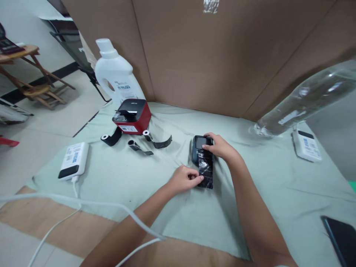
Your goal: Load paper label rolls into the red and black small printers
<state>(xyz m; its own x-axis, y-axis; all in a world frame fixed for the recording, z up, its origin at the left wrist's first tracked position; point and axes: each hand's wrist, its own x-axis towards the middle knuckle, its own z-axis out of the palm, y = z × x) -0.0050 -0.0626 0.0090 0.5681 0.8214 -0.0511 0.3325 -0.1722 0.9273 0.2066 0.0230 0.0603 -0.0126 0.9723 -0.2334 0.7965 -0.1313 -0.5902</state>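
Note:
A small dark box-shaped device (195, 150), perhaps a portable label printer, lies on the green cloth in front of me. From it a shiny, creased black strip (206, 168) stretches toward me. My left hand (185, 180) pinches the strip's left edge near its lower end, thumb on top. With its fingers around the far right corner and the thumb on the top face, my right hand (221, 147) holds the device; its underside is hidden. To the left lie loose black rolls: one (111, 137), a second (138, 147) and a third (157, 139) with its tail unrolled.
Behind the rolls stand a red-and-black box-shaped machine (133, 116) and a white jug (118, 76). A white power bank (73, 160) trails a cable (97, 203) across the near left. At right are a clear plastic bottle (308, 98), another power bank (307, 145) and a phone (340, 237). Cardboard (200, 55) walls the back.

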